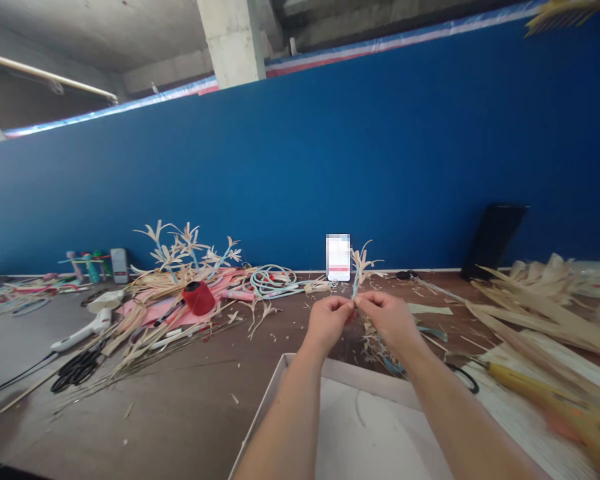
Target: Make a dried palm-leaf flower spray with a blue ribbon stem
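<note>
**Both hands pinch a blue-wrapped stem above an open white box**

Both bare forearms reach forward from the lower edge of the view, set apart near the body and slanting inward until the hands nearly meet. They pass over a shallow white box, and the hands are raised just beyond its far wall. Each wrist is bent a little so that the fingertips point toward each other.

The left hand is drawn into a narrow pinch, thumb and index finger together on the lower part of the stem. The right hand mirrors it, its thumb and forefinger closed on the same spot, the other fingers curled under; the two sets of fingertips are touching or very nearly so, which the view does not settle.

The craft flower they hold stands roughly upright above the fingertips, its thin stem wrapped in light blue and its pale, narrow petals spreading at the top. It is just to the right of a lit smartphone propped upright near the blue partition. Similar pale flowers stand at left, behind a red thread spool. Pale dried leaf strips lie at right.
</note>
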The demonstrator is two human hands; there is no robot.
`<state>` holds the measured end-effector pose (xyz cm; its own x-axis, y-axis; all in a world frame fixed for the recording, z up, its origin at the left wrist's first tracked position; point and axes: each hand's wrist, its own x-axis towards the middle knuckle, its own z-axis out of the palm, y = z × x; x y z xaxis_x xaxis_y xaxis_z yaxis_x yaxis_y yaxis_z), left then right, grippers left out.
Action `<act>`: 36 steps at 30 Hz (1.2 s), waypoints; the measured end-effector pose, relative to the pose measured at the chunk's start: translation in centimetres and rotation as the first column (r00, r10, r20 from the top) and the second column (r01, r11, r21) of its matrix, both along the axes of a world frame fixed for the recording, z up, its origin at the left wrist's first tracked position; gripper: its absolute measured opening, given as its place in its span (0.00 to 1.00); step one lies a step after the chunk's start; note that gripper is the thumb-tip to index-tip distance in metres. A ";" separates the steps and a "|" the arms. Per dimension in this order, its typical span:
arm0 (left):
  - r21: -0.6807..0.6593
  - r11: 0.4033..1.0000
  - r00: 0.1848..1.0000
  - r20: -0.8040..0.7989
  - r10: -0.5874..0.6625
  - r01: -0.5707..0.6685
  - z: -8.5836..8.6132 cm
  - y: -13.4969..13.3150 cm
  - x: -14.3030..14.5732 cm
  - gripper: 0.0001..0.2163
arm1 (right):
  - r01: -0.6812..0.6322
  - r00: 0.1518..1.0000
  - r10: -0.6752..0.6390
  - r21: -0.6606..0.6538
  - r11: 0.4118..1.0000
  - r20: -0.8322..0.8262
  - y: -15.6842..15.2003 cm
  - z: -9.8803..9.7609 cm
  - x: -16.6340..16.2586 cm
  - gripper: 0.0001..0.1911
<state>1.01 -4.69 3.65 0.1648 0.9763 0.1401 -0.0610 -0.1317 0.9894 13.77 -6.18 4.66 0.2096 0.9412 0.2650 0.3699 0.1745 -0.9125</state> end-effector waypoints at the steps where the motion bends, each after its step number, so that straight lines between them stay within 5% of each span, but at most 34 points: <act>1: -0.005 1.000 1.000 0.004 -0.001 0.001 0.0 0.0 0.0 0.10 | 0.004 1.000 -0.004 -0.003 1.000 -0.002 0.0 0.0 0.0 0.14; 8: -0.015 1.000 1.000 0.005 -0.001 0.001 0.2 -0.1 0.0 0.11 | -0.012 0.976 0.000 -0.054 0.998 -0.219 0.2 -0.3 -0.5 0.14; 12: -0.051 0.999 1.000 -0.012 0.012 -0.013 -0.3 0.4 -0.3 0.15 | -0.088 0.868 0.009 -0.136 0.987 -0.497 0.6 -0.7 -0.5 0.14; 17: 0.068 0.949 0.935 -0.167 0.314 -0.307 -0.8 1.4 -1.9 0.13 | -0.095 0.785 0.011 -0.102 0.990 -0.620 1.0 -1.3 -0.5 0.14; 22: 0.223 0.866 0.671 -0.556 0.490 -0.448 1.9 1.9 -6.8 0.10 | -0.111 0.775 0.032 -0.085 0.990 -0.631 1.4 -2.3 -0.6 0.15; 27: 0.194 0.885 0.182 -0.939 0.293 -0.424 3.2 2.1 -13.8 0.11 | -0.084 0.795 0.005 -0.103 0.991 -0.606 1.6 -2.8 -0.5 0.17; 31: 0.132 0.904 0.118 -0.974 0.195 -0.406 1.0 1.8 -16.0 0.08 | -0.086 0.826 0.012 -0.105 0.991 -0.564 1.6 -2.9 -0.6 0.17; 36: 0.187 0.915 0.045 -0.975 0.216 -0.356 -0.8 2.0 -15.3 0.09 | -0.095 0.864 0.034 -0.096 0.991 -0.502 1.5 -2.9 -0.8 0.18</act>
